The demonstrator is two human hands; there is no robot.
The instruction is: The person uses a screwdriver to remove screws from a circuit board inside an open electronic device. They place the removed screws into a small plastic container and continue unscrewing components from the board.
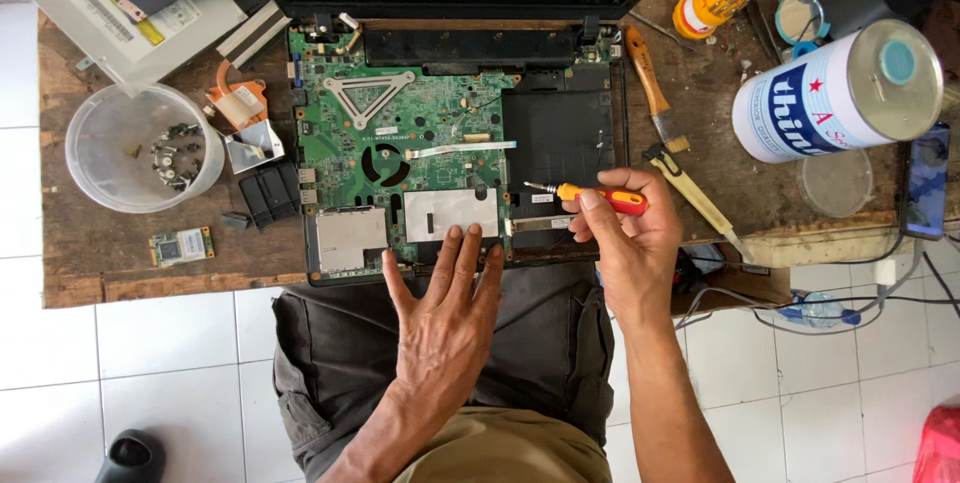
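Note:
An opened laptop base with a green circuit board lies on a worn wooden table. My left hand is flat and spread, its fingertips resting on the laptop's near edge. My right hand grips a small screwdriver with an orange and red handle. Its tip points left over the black right half of the base.
A clear plastic tub with several screws sits at the left, beside small black parts and a small green card. A white and blue tin can, a wooden-handled brush and a yellow cutter lie at the right.

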